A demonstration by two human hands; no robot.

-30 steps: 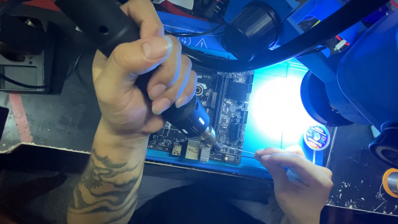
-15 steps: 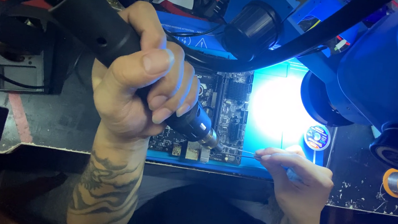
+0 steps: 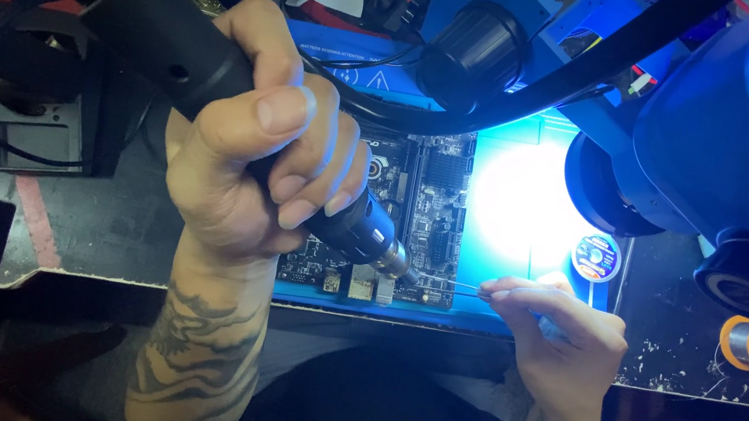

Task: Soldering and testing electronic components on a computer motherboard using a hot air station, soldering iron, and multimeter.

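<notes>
We keep our left hand [image 3: 256, 167] closed firmly around the hot-air tool [image 3: 184, 54], nozzle just above the circuit board [image 3: 424, 198] on the worktop [image 3: 88, 213], while our right hand [image 3: 559, 333] pinches fine tweezers [image 3: 451, 285] steady beside it.

Circuit board [image 3: 436, 213]: our left hand [image 3: 253, 153] and the hot-air tool [image 3: 218, 87] cover its left part.
Tool nozzle tip [image 3: 398, 263]: we cannot tell whether it touches the board.
Tweezers [image 3: 451, 287]: too thin to read what the tips grip.
Bright patch [image 3: 513, 208]: glare washes out the surface there.
Microscope body [image 3: 745, 142]: cut off at the right and top edges.
Forearms: cut off by the bottom edge.
</notes>
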